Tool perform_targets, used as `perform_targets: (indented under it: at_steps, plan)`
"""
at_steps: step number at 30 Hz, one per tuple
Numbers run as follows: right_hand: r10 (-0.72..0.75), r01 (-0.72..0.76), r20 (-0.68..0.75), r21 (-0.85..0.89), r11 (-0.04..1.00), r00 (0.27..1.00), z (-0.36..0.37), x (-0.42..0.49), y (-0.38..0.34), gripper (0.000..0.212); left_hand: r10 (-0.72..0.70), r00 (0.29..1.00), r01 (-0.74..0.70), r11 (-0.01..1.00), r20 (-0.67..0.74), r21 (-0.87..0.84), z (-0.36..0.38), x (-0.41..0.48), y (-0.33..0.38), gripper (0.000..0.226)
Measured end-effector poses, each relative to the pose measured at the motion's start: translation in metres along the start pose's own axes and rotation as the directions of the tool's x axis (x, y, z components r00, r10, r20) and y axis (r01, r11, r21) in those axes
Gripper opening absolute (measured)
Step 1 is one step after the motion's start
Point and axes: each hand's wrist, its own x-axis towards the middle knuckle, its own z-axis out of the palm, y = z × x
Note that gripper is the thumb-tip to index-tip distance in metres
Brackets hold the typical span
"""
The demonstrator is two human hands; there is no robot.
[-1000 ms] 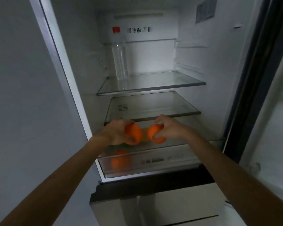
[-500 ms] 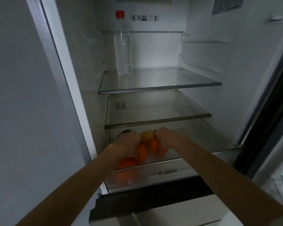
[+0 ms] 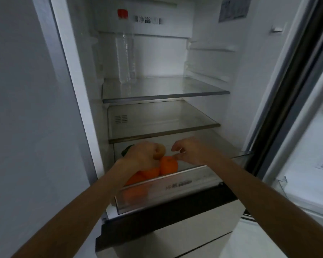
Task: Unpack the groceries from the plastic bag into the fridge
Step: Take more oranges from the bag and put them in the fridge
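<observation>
The fridge's clear crisper drawer [image 3: 175,185] is pulled out and holds several oranges. My left hand [image 3: 140,157] reaches into its left side, fingers curled down over an orange [image 3: 150,172] under the palm. A yellowish fruit [image 3: 160,152] lies just past its fingers, and something dark green [image 3: 126,149] shows behind the wrist. Another orange [image 3: 168,164] sits free in the drawer. My right hand [image 3: 189,149] hovers just above and to the right of it, fingers loosely curled and holding nothing. The plastic bag is out of view.
A clear water bottle with a red cap [image 3: 125,53] stands at the back left of the upper glass shelf [image 3: 175,93]. The second glass shelf [image 3: 166,127] is just above the hands. The open fridge door [image 3: 306,146] stands to the right.
Both hands carried an orange each down into the drawer. My right hand has let go of its orange and lifted slightly. The camera moved closer to the fridge.
</observation>
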Motion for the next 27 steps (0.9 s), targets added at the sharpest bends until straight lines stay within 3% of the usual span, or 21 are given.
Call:
perform_targets:
  at_steps: [5, 8, 10, 15, 20, 22, 25, 27]
  plan:
    - [0.070, -0.037, -0.272, 0.123, 0.992, 0.960, -0.019, -0.066, 0.020, 0.028, 0.094, 0.983, -0.113, 0.987, -0.155, -0.118, -0.014, -0.003, 0.048, 0.035]
    - [0.153, -0.093, -0.446, 0.153, 0.984, 0.882, -0.026, -0.131, 0.037, 0.021, 0.249, 0.922, -0.298, 0.946, -0.297, -0.131, -0.009, -0.010, 0.103, 0.022]
    - [0.206, -0.153, -0.509, 0.144, 0.978, 0.836, -0.028, -0.179, 0.045, 0.023, 0.341, 0.891, -0.394, 0.909, -0.299, -0.138, 0.001, -0.023, 0.147, 0.016]
    - [0.460, -0.437, -0.481, 0.167, 0.884, 0.746, -0.025, -0.299, 0.069, 0.030, 0.498, 0.842, -0.536, 0.812, -0.206, -0.229, 0.039, -0.069, 0.241, 0.011]
    - [0.667, -0.654, -0.471, 0.224, 0.723, 0.577, -0.007, -0.413, 0.071, 0.045, 0.544, 0.814, -0.581, 0.775, -0.203, -0.248, 0.060, -0.109, 0.313, 0.015]
    - [0.740, -0.733, -0.479, 0.253, 0.631, 0.472, 0.000, -0.470, 0.070, 0.046, 0.626, 0.762, -0.647, 0.724, -0.164, -0.240, 0.067, -0.127, 0.359, 0.015]
    - [0.797, -0.780, -0.466, 0.298, 0.550, 0.384, 0.006, -0.522, 0.071, 0.047, 0.674, 0.722, -0.688, 0.673, -0.158, -0.273, 0.076, -0.143, 0.402, 0.016]
    - [0.831, -0.830, -0.482, 0.315, 0.461, 0.279, 0.006, -0.572, 0.068, 0.047, 0.741, 0.655, -0.747, 0.605, -0.149, -0.275, 0.083, -0.158, 0.444, 0.017]
